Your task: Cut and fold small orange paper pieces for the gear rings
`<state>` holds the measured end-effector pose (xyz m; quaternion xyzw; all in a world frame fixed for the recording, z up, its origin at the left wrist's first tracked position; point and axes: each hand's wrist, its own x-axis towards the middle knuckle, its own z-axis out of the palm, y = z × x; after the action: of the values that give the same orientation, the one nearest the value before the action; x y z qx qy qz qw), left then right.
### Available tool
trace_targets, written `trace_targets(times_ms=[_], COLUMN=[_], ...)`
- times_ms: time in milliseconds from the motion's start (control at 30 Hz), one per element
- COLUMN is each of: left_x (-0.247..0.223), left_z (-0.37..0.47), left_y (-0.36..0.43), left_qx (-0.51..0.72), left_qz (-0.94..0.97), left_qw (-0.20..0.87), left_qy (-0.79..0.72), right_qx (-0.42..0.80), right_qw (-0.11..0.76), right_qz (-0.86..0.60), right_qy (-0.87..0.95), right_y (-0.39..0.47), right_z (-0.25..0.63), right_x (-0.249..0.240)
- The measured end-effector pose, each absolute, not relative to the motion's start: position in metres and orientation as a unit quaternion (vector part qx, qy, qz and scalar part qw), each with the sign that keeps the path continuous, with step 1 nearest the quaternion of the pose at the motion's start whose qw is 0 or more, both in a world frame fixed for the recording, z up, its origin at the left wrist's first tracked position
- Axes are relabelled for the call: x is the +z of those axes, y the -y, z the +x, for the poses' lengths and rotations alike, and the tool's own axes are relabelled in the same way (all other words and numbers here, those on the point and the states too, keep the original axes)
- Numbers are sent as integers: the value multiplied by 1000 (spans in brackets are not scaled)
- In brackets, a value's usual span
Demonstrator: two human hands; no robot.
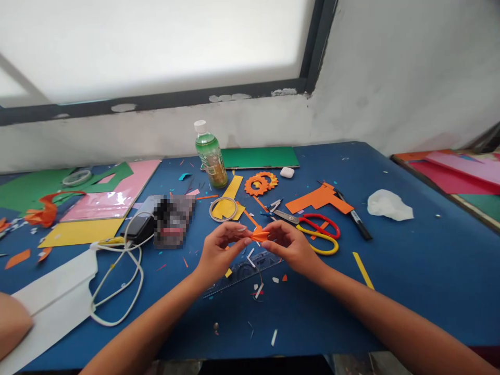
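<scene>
A small folded piece of orange paper [259, 236] is held up over the blue table, between both hands. My left hand [224, 247] pinches its left end between thumb and fingers. At its right end, my right hand [291, 245] grips it the same way. Just beyond the right hand lie scissors [318, 229] with red and yellow handles. Under and in front of the hands is a clear ruler [242, 273] among paper scraps. A roll of tape [223, 209] rests on yellow paper past the left hand.
A green-labelled bottle [211, 159] stands near the wall beside orange paper rings [258, 183]. Orange card [318, 198] and a black marker [361, 225] lie to the right. A white cable [140, 271] loops at left. Someone's bare skin [13, 323] shows at the left edge.
</scene>
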<state>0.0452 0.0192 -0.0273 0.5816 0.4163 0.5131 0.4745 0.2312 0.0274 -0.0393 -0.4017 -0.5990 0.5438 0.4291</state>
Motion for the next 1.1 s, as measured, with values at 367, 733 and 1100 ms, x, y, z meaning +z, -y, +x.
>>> trace_targets(times_ms=[367,733,1100], left_x=[-27,-30,-29], left_z=[44,44,42], left_y=[-11,-9,-9], left_qx=[528,552,546], left_qz=[689,674,683], left_qw=[304,311,320], left_qy=[-393,-380,-365], right_qx=[472,426,429], right_qw=[470,486,514], right_qz=[-400,-352,-313], right_qy=[630,677,673], right_y=[-20,-18,-16], right_z=[228,230,229], right_x=[-32,-32,-33])
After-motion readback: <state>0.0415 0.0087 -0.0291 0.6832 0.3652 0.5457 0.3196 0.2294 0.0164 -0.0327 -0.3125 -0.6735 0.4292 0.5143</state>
